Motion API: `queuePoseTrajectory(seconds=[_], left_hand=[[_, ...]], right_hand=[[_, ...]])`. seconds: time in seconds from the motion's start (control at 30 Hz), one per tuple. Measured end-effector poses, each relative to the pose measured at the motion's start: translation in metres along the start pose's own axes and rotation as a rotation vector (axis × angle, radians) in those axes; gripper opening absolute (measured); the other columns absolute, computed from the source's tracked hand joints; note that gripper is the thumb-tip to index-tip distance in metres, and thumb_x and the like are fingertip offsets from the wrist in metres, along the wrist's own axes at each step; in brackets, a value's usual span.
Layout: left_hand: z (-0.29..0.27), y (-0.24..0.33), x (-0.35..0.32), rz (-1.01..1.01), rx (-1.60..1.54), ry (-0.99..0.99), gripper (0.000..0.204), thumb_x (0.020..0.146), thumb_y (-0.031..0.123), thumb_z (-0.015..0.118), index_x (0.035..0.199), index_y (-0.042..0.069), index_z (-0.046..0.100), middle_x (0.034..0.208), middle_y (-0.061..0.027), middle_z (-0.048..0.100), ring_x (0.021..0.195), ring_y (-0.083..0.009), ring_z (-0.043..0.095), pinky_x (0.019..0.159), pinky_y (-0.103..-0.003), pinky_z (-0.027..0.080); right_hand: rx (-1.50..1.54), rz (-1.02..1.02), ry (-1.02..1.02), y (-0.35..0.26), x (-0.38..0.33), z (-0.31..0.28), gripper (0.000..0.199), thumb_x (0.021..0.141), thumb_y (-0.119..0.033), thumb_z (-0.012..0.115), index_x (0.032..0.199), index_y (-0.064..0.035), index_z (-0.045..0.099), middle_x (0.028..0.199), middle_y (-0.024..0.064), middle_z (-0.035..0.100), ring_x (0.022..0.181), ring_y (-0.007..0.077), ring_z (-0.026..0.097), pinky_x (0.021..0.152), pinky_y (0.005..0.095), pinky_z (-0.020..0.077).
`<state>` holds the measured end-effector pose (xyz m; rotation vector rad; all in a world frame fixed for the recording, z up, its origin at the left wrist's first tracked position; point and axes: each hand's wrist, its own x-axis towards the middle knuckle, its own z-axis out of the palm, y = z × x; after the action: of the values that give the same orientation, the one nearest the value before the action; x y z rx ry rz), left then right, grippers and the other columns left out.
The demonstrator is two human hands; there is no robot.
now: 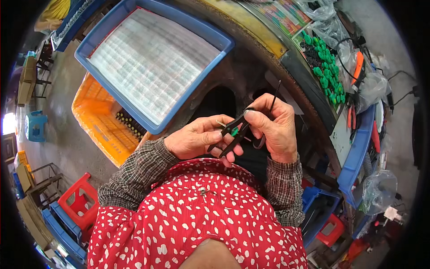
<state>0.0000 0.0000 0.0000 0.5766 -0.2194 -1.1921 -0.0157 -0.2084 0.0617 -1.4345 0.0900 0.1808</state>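
Close in front of my body, both hands work on a black two-armed piece (230,142) that looks like a small clamp; its exact kind is unclear. A small green part (234,131) shows between its arms, and a thin pale rod seems to cross behind it. My left hand (197,136) is closed on the arms from the left, thumb on top. The upper end is pinched between thumb and fingers of my right hand (275,127). A thin black strip (275,95) sticks up from the right hand, and a dark loop hangs below its fingers.
A blue tray (154,127) lined with a white padded sheet stands ahead left, over an orange crate (96,123) with dark parts. On the bench at right lie many green-and-black pieces (324,67), an orange-handled tool (358,67) and plastic bags. A red stool (83,201) stands left.
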Motion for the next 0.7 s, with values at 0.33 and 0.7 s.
queuePoseTrajectory(seconds=[0.33, 0.7], left_hand=[[0.001, -0.010, 0.006, 0.088, -0.068, -0.012, 0.052, 0.094, 0.032, 0.063, 0.133, 0.008, 0.037, 0.102, -0.0157, 0.064, 0.086, -0.0154, 0.064, 0.076, -0.024, 0.048], [0.011, 0.004, 0.000, 0.040, -0.017, 0.049, 0.045, 0.096, 0.020, 0.060, 0.132, 0.006, 0.037, 0.101, -0.0120, 0.064, 0.090, -0.0151, 0.063, 0.083, -0.032, 0.054]], right_hand=[[0.043, 0.040, -0.009, -0.003, 0.000, -0.001, 0.010, 0.086, -0.004, 0.067, 0.082, -0.0009, 0.059, 0.069, 0.0044, 0.065, 0.050, 0.0009, 0.048, 0.044, 0.0160, 0.0357], [0.084, 0.062, -0.044, -0.003, 0.004, -0.002, 0.011, 0.085, -0.002, 0.068, 0.081, -0.0010, 0.058, 0.067, 0.0023, 0.062, 0.050, 0.0017, 0.048, 0.044, 0.0163, 0.0359]])
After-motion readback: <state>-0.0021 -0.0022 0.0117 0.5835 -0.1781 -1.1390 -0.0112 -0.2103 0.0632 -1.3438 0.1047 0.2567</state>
